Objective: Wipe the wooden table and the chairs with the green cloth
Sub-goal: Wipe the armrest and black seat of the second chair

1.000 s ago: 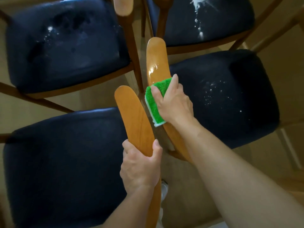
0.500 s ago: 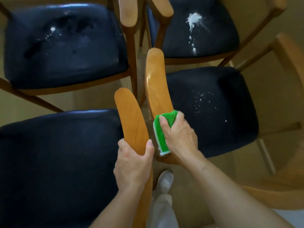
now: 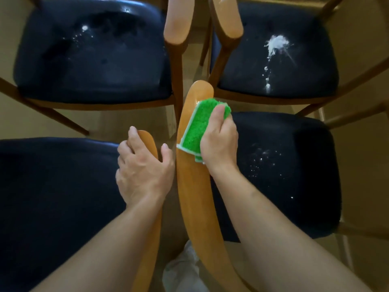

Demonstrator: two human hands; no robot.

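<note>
My right hand (image 3: 219,144) grips the folded green cloth (image 3: 195,127) against the curved wooden armrest (image 3: 193,197) of the near right chair, close to its far tip. The armrest shines wet beside the cloth. My left hand (image 3: 143,169) grips the wooden armrest (image 3: 147,140) of the near left chair, thumb on its right edge. The near right chair's dark seat (image 3: 284,169) carries scattered white specks.
Two more dark-seated wooden chairs stand beyond. The far right seat (image 3: 273,53) has a heap and trail of white powder; the far left seat (image 3: 90,51) has white specks and smears. Their armrests (image 3: 176,24) meet in the middle. A white-socked foot (image 3: 183,270) shows on the floor.
My right hand slid the cloth back along the armrest toward me, then forward again to near its tip. My left hand shifted up toward the tip of the left armrest.
</note>
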